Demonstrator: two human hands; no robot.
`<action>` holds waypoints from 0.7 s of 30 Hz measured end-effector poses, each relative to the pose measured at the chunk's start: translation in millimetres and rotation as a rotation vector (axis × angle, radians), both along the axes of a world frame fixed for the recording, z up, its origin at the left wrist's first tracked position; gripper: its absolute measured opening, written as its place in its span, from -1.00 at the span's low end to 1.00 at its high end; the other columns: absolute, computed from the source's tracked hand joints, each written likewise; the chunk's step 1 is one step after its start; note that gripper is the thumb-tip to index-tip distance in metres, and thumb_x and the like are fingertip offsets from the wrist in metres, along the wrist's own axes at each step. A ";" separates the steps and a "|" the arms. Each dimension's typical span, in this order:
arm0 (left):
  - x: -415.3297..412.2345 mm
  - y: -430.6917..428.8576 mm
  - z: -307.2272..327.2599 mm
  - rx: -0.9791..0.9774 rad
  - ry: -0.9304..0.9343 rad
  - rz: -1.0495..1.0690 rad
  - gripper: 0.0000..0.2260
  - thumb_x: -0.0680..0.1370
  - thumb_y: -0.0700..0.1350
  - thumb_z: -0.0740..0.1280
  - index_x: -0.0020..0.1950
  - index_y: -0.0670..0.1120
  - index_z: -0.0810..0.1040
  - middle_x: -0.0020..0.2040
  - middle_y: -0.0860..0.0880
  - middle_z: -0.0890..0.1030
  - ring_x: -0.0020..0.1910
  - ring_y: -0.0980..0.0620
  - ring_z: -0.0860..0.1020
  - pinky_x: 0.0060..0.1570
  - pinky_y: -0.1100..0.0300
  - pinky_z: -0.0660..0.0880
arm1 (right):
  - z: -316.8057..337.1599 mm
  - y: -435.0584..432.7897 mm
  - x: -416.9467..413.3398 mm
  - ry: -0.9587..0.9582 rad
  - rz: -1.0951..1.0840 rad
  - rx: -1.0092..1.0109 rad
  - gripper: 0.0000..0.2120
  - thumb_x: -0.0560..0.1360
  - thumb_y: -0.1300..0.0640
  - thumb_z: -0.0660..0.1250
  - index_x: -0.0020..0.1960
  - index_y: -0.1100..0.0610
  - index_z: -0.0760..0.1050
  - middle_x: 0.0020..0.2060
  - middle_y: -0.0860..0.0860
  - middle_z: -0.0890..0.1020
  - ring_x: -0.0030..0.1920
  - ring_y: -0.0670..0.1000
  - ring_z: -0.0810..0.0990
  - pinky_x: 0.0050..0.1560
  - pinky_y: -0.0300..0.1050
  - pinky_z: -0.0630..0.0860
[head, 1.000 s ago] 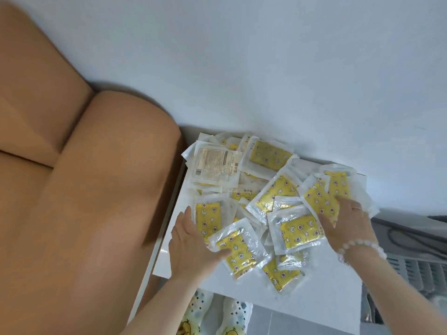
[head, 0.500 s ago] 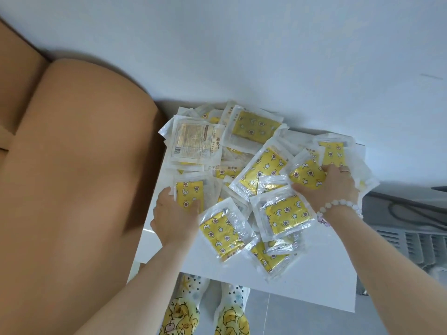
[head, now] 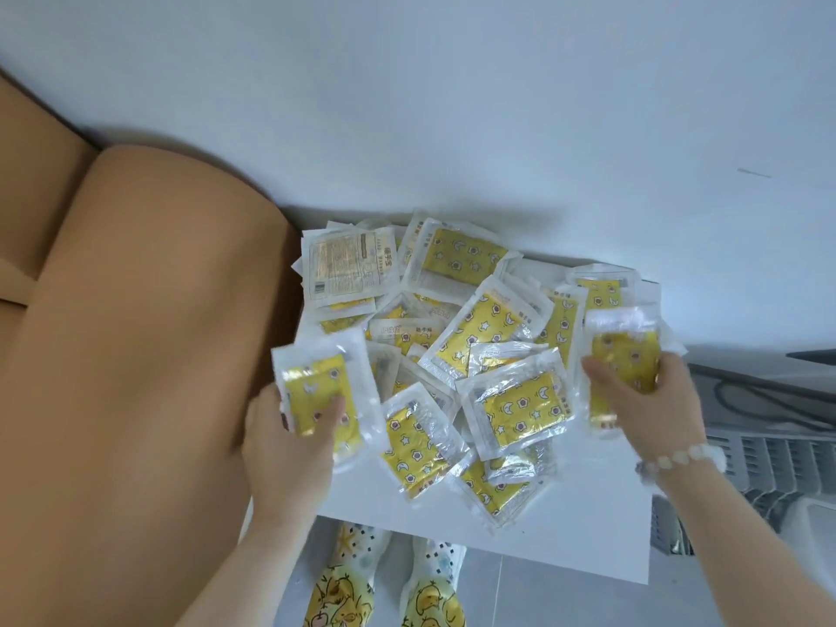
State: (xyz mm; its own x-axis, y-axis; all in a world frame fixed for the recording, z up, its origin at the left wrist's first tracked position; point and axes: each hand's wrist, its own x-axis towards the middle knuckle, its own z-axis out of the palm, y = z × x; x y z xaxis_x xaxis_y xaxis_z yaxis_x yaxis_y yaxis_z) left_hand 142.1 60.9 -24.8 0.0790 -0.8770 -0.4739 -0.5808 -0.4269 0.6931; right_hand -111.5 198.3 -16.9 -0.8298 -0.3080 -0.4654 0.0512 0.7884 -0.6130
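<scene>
While one yellow packet [head: 323, 386] is pinched in the left grip [head: 289, 445], thumb across its front and fingers behind it, a second yellow packet [head: 622, 355] is clasped upright in the right grip [head: 647, 409], with the thumb laid along its left edge. Both are sealed in clear wrappers and are held at the left and right margins of the pile [head: 479, 337]; whether they are lifted clear of it cannot be told. Between the two grips, many like packets are heaped loosely on the white counter [head: 565, 545], overlapping at all angles. A white-backed packet [head: 348, 264] is turned print side up at the far left corner. A bead bracelet [head: 678, 459] is worn on the right wrist. A tan sofa [head: 135, 355] is set just beside the counter on the left, a pale wall [head: 452, 106] rises behind, and patterned slippers [head: 344, 590] are seen below the near edge.
</scene>
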 end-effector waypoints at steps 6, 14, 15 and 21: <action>-9.8 71.3 -10.4 0.388 0.231 0.256 -0.53 0.37 -0.18 0.51 0.22 -0.07 0.42 0.08 -0.03 0.57 0.00 -0.05 0.60 0.02 -0.04 0.55 | -17.5 4.6 42.9 0.130 0.893 0.263 -0.55 0.38 -0.07 0.46 0.10 0.11 0.34 0.40 -0.03 0.14 0.04 -0.02 0.50 -0.02 -0.24 0.37; -36.7 93.8 -57.6 0.376 0.116 0.284 -0.39 0.29 -0.08 0.59 0.24 -0.10 0.38 0.18 -0.06 0.52 0.13 -0.09 0.55 0.14 -0.07 0.52 | -29.1 -26.8 35.2 0.335 1.235 0.448 -0.42 0.40 -0.07 0.44 0.27 0.12 0.29 0.42 0.08 0.12 0.35 0.11 0.29 0.27 -0.07 0.37; -38.7 93.4 -60.0 0.362 0.081 0.302 -0.40 0.30 -0.10 0.58 0.23 -0.13 0.37 0.16 -0.07 0.51 0.11 -0.10 0.54 0.11 -0.02 0.52 | -30.6 -28.3 36.5 0.376 1.245 0.443 -0.35 0.28 -0.04 0.54 0.23 0.15 0.35 0.34 0.13 0.27 0.26 0.16 0.39 0.18 -0.01 0.46; -42.5 83.3 -52.8 0.419 -0.160 0.161 -0.59 0.35 0.03 0.54 -0.11 -0.17 0.39 -0.20 -0.05 0.50 -0.13 -0.11 0.51 -0.13 0.09 0.43 | -40.2 -29.0 39.5 0.535 1.176 0.508 -0.08 -0.38 -0.10 0.65 -0.07 0.19 0.52 -0.26 0.09 0.58 -0.28 0.12 0.57 -0.38 -0.03 0.50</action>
